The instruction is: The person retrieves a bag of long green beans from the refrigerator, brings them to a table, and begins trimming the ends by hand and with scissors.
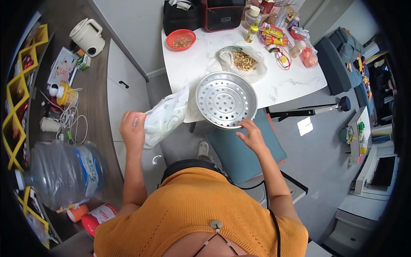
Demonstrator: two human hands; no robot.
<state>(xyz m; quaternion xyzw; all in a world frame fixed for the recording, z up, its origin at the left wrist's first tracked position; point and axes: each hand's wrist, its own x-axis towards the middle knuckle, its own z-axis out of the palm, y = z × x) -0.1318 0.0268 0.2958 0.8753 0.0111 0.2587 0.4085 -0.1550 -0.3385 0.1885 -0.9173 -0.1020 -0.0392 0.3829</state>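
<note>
My left hand (132, 132) is closed on the edge of a white plastic bag (166, 119) with a faint printed pattern, which hangs tilted left of the table. My right hand (252, 136) grips the near right rim of a round metal steamer basket (226, 101), thumb and fingers at its edge. The basket's perforated bottom shows bare. It is at the table's front edge; whether it rests there or is held up, I cannot tell. Behind it lies an opened white bag of shelled-looking tan pieces (245, 61), perhaps peanuts. A red bowl (181, 40) of small brownish pieces stands at the back left.
The white marbled table (278, 88) carries a yellow bottle (252, 33), snack packets (274, 35) and a dark red box-shaped appliance (223, 15). A teal stool seat (246, 147) stands in front. On the left counter are a kettle (87, 37) and a large water bottle (64, 169).
</note>
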